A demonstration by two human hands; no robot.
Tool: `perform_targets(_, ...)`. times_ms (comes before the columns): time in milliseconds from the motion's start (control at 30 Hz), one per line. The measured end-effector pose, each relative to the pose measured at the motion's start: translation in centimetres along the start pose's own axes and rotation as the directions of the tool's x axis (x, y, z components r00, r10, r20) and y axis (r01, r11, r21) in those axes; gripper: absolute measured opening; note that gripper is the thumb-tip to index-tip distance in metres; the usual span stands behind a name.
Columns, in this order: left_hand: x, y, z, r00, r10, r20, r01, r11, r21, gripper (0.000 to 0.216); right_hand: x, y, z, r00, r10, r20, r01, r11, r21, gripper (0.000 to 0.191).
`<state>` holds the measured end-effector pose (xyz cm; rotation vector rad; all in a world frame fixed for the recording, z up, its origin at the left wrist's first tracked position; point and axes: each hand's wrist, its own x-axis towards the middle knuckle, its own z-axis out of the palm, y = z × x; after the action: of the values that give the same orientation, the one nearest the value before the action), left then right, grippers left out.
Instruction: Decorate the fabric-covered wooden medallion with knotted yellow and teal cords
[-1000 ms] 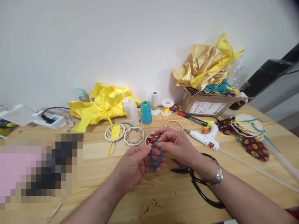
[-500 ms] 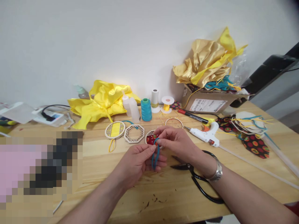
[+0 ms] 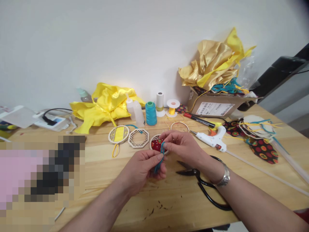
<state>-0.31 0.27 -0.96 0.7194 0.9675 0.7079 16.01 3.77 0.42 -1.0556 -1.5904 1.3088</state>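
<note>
Clamping teal cord (image 3: 162,149) between fingers of left hand (image 3: 143,165) and right hand (image 3: 185,148), with black scissors (image 3: 195,172) near right fingertips.

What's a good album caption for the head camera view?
Left hand and right hand hold a teal cord above a wooden table, black scissors lying open nearby.

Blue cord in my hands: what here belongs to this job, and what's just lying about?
In the job: blue cord, in the left hand and right hand; perhaps scissors, close by.

Seemingly lying about: glue gun, marker, yellow cloth, cardboard box.
</note>
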Motion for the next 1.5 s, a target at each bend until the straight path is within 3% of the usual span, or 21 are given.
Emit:
perform_targets(100, 0.1, 0.1, 0.0, 0.999, 0.039, 0.001, -0.039, 0.998, 0.043, 0.020, 0.0, 0.0, -0.1, 1.000, -0.016, -0.004, 0.016, 0.999, -0.029, 0.011)
perform_targets(200, 0.0, 0.3, 0.0, 0.996, 0.083, 0.011, -0.084, 0.992, 0.093, 0.021, -0.1, 0.1, -0.2, 0.995, -0.095, -0.028, 0.089, 0.982, -0.165, 0.013)
perform_targets(333, -0.2, 0.6, 0.1, 0.993, 0.117, 0.009, -0.117, 0.979, 0.165, 0.024, -0.4, 0.3, -0.2, 0.944, -0.329, -0.003, 0.295, 0.853, -0.430, 0.016)
perform_targets(467, -0.3, 0.9, 0.4, 0.992, 0.126, -0.008, -0.122, 0.974, 0.189, 0.025, -0.4, 0.2, -0.4, 0.889, -0.451, 0.081, 0.415, 0.717, -0.560, 0.017)
perform_targets(667, -0.3, 0.4, 0.2, 0.994, 0.109, 0.026, -0.111, 0.981, 0.157, 0.023, -0.4, 0.2, -0.4, 0.891, -0.450, 0.066, 0.418, 0.753, -0.509, 0.019)
perform_targets(800, -0.2, 0.4, -0.2, 0.993, 0.101, 0.067, -0.099, 0.994, -0.036, 0.014, -0.6, 0.0, -0.4, 0.885, -0.460, 0.073, 0.433, 0.756, -0.490, 0.019)
perform_targets(900, -0.3, 0.9, -0.1, 0.981, 0.193, 0.006, -0.189, 0.968, -0.165, 0.024, -0.8, -0.3, -0.4, 0.874, -0.474, 0.104, 0.464, 0.753, -0.467, 0.020)
perform_targets(1000, -0.5, 1.1, 0.0, 0.943, 0.326, -0.066, -0.333, 0.932, -0.142, 0.029, -1.0, -0.6, -0.3, 0.862, -0.486, 0.142, 0.495, 0.751, -0.438, 0.016)
perform_targets(1100, -0.5, 1.0, 0.1, 0.894, 0.432, -0.115, -0.435, 0.900, 0.000, 0.028, -1.3, -0.9, -0.1, 0.863, -0.478, 0.162, 0.499, 0.763, -0.412, 0.014)
perform_targets(1167, -0.5, 0.8, 0.0, 0.838, 0.512, -0.188, -0.497, 0.859, 0.120, 0.025, -1.4, -1.0, -0.1, 0.870, -0.467, 0.156, 0.489, 0.779, -0.394, 0.013)
perform_targets(1267, -0.4, 0.5, -0.2, 0.713, 0.637, -0.294, -0.596, 0.771, 0.225, 0.020, -1.5, -1.1, -0.1, 0.876, -0.463, 0.133, 0.477, 0.795, -0.376, 0.009)
perform_targets(1300, -0.3, 0.4, -0.1, 0.700, 0.654, -0.287, -0.618, 0.756, 0.214, 0.019, -1.5, -1.0, -0.1, 0.877, -0.463, 0.130, 0.476, 0.796, -0.374, 0.008)
perform_targets(1367, -0.3, 0.2, 0.0, 0.759, 0.624, -0.185, -0.613, 0.781, 0.120, 0.020, -1.5, -0.9, -0.1, 0.874, -0.468, 0.134, 0.482, 0.792, -0.375, 0.009)
perform_targets(1433, -0.4, 0.0, 0.2, 0.848, 0.529, -0.035, -0.529, 0.848, 0.024, 0.018, -1.4, -0.8, 0.0, 0.874, -0.467, 0.134, 0.481, 0.788, -0.386, 0.012)
perform_targets(1500, -0.5, 0.0, 0.3, 0.901, 0.432, 0.042, -0.432, 0.902, 0.010, 0.015, -1.3, -0.6, 0.0, 0.879, -0.460, 0.125, 0.469, 0.788, -0.399, 0.014)
